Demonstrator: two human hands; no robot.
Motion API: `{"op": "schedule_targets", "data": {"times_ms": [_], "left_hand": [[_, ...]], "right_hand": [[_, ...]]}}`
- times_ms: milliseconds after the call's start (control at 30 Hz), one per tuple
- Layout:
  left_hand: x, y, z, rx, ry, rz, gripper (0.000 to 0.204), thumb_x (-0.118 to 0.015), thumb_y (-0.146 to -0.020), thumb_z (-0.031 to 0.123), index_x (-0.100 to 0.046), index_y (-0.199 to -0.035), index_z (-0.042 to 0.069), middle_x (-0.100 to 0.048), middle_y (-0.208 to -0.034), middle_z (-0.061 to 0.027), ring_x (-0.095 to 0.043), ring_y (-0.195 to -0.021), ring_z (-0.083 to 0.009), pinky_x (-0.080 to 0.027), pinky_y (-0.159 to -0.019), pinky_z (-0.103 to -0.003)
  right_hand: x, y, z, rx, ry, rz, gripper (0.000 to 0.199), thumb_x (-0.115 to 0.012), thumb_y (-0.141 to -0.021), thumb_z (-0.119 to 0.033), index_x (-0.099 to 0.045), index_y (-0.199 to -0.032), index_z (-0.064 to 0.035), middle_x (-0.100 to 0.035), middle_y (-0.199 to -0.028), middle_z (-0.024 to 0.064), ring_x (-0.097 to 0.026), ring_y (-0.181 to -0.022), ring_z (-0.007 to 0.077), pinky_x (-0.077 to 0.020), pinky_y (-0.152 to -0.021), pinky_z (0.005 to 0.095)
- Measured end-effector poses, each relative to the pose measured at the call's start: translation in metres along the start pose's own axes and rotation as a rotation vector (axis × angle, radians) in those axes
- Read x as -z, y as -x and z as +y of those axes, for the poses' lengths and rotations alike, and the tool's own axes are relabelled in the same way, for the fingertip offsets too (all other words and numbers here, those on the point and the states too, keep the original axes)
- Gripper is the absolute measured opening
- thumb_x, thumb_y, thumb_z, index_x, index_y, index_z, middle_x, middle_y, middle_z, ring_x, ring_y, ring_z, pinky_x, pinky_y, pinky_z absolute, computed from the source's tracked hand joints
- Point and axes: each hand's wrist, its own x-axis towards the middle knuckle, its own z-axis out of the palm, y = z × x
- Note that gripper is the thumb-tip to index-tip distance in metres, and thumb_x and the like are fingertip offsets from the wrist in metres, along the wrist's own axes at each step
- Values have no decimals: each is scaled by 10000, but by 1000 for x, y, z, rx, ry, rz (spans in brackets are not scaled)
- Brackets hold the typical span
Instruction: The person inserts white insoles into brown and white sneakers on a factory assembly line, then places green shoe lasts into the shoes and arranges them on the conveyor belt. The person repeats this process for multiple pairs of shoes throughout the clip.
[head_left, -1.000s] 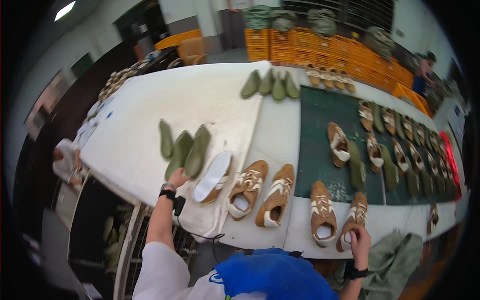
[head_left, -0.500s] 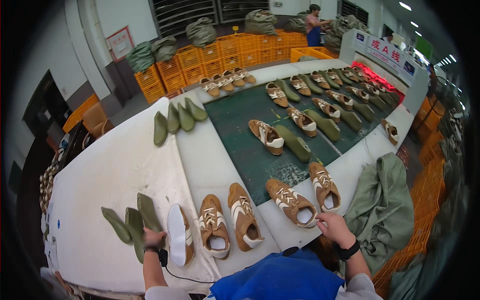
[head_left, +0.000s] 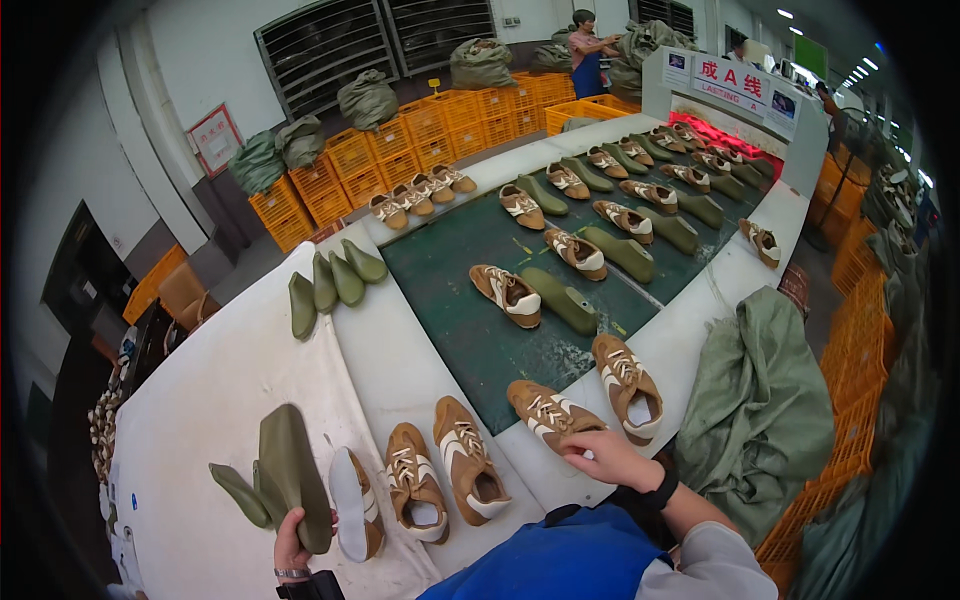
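Note:
My left hand [head_left: 291, 545] is closed round one end of a dark green shoe last [head_left: 292, 465], lifted over the white cloth. Two more lasts lie beside it, one [head_left: 240, 492] in plain sight and the other partly covered. At the table's near edge my right hand [head_left: 610, 458] has its fingers at the heel opening of a brown sneaker [head_left: 545, 408] with white stripes and laces; the hand hides its heel. Another brown sneaker [head_left: 628, 388] stands just to the right. Between my hands are two upright sneakers [head_left: 462, 455] and one sneaker on its side, its white sole [head_left: 347, 505] showing.
A green belt [head_left: 440, 290] carries rows of sneakers and lasts toward a red-lit machine [head_left: 715, 135]. Several lasts [head_left: 335, 280] lie at the cloth's far corner. A green sack [head_left: 755, 390] lies at right, by orange crates [head_left: 845, 420]. A person [head_left: 590, 60] stands at the back.
My left hand has lifted a last off the cloth and tilted it up. My right hand has moved from beside the sneaker's heel onto its opening. The whole view has shifted slightly.

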Motion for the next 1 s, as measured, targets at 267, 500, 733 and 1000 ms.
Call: {"op": "schedule_targets", "data": {"times_ms": [267, 500, 733, 1000], "left_hand": [[-172, 48, -15, 150, -474, -703, 815, -706, -797, 344, -312, -1396, -43, -496, -1296, -166, -499, -1182, -232, -388, -997, -323], [-238, 7, -31, 310, -976, -1186, 881, -625, -860, 488, -199, -1462, 6, -382, -1400, -187, -392, -1274, -226, -326, -1044, -320], [-212, 1, -26, 271, -63, -760, 636, -475, -958, 446, -291, -1439, 73, -470, -1335, -180, -581, -1090, -266, -485, -921, -372], [-140, 51, -97, -179, 470, 91, 345, -519, -948, 241, -500, -1218, 27, -645, -993, -142, -633, -897, -234, -524, -808, -339]], "right_hand": [[7, -32, 3, -241, -1699, -475, 569, -497, -973, -370, -302, -1442, -115, -365, -1437, 110, -490, -1220, 248, -458, -944, 441], [12, 34, 60, -623, -1404, -521, 535, -608, -905, -170, -402, -1354, 34, -535, -1294, 130, -542, -1177, 214, -475, -961, 343], [-5, 52, 84, -897, -1817, -285, 484, -570, -898, -384, -482, -1273, -90, -552, -1223, 144, -558, -1049, 312, -491, -831, 499], [40, -140, 69, -600, -1480, 96, 440, -600, -891, -365, -483, -1262, -159, -544, -1238, 70, -518, -1129, 233, -439, -927, 444]]}}
